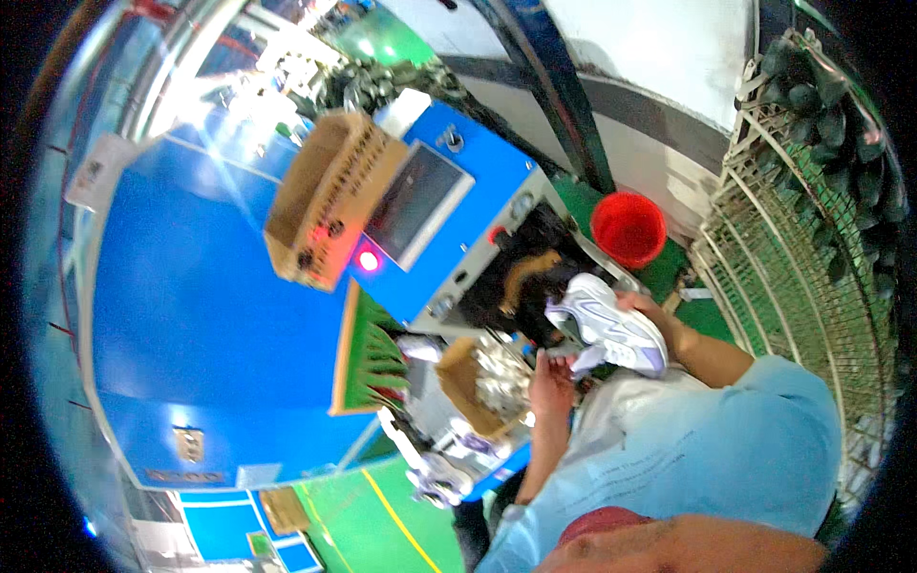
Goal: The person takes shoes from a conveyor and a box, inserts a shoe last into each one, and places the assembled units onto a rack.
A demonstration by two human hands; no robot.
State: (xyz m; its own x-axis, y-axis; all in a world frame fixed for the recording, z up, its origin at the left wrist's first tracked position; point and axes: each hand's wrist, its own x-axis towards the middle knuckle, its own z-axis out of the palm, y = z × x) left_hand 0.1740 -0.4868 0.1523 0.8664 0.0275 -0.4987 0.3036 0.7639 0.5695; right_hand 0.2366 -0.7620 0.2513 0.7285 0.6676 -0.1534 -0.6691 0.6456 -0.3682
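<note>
A white sneaker (616, 329) with pale purple trim is tilted in front of my body, close to the machine's dark opening. My right hand (659, 320) grips it from the right side, with the fingers partly hidden behind the shoe. Just left of the shoe's lower edge is my left hand (552, 382), its fingers curled upward. What those fingers hold, if anything, is too small to make out. Beside that hand sits an open cardboard box (463, 387) filled with crumpled whitish pieces.
The blue machine (487, 158) with a dark screen stands ahead, a long cardboard box (330, 196) on it. A red bucket (628, 230) is beyond the sneaker. On the right rises a wire rack (778, 253) with dark shoe-shaped pieces. More white shoes (439, 482) lie lower left.
</note>
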